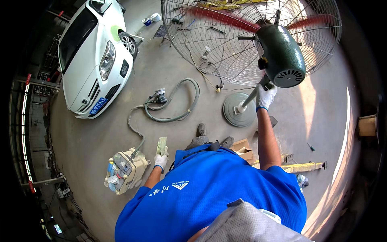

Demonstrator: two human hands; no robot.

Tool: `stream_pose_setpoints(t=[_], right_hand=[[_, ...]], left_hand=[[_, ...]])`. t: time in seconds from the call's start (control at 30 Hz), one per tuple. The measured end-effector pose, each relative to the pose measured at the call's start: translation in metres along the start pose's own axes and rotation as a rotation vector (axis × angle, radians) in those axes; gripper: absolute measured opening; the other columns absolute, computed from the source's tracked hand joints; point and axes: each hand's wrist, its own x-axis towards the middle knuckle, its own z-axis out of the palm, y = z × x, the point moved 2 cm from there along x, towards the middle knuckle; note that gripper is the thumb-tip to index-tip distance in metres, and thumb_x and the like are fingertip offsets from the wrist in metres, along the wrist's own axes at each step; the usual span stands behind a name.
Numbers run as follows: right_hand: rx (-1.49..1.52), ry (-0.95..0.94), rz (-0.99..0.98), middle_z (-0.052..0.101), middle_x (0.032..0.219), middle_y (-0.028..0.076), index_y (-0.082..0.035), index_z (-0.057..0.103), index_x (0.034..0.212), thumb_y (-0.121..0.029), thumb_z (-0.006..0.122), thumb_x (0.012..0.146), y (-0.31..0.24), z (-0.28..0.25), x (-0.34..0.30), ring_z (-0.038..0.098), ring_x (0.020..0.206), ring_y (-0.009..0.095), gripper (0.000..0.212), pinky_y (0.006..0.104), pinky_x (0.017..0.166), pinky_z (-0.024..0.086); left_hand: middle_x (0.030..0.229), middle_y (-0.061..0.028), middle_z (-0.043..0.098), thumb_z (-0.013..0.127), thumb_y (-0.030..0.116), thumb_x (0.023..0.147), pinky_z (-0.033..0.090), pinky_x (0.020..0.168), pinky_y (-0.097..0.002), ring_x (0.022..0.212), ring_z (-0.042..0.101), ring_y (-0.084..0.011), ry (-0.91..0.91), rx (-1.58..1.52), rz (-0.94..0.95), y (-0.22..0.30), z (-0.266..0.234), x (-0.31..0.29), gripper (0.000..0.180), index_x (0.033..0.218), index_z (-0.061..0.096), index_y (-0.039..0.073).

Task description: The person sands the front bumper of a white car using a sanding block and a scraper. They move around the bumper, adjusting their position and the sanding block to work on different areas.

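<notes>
A large pedestal fan [287, 52] with a dark green motor and a wire guard stands at the upper right, its red blades blurred. My right hand [266, 97], in a white glove with a blue cuff, is closed around the pole just under the motor. The pole runs down to a round grey base [238, 109] on the floor. Low at my left side, my gloved left hand [161, 160] is closed on a flat, pale green strip [162, 144]. What the strip is made of, I cannot tell.
A white car [94, 64] is parked at the left. A hose [193, 109] with a sander [160, 96] loops over the floor to a beige dust extractor [131, 169]. Near my feet lie an open cardboard box [242, 149], a yellow ladder [304, 167] and a screwdriver [311, 147].
</notes>
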Motion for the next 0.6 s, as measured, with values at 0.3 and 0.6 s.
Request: stream_pose_setpoints(t=[0.3,0.6], right_hand=[[-0.071,-0.38,-0.215,0.063,0.07,0.006,-0.006,0.064,0.079,-0.014,0.066,0.076,0.025,0.03,0.062,0.061,0.068,0.016,0.008,0.0345,0.064,0.048],[0.081,-0.485,-0.28,0.061,0.072,0.008,-0.003,0.065,0.079,-0.012,0.061,0.078,0.04,0.016,0.012,0.06,0.07,0.022,0.01,0.0374,0.069,0.049]], left_hand=[[0.072,-0.0117,0.069,0.064,0.022,0.082,0.051,0.061,-0.0351,0.065,0.067,-0.0198,-0.063,0.193,0.075,-0.024,-0.002,0.013,0.022,0.091,0.073,0.004],[0.067,-0.0097,0.068,0.06,0.054,0.089,0.052,0.066,-0.035,0.07,0.069,-0.021,-0.09,0.311,0.06,-0.003,0.001,0.013,0.048,0.084,0.073,0.008]])
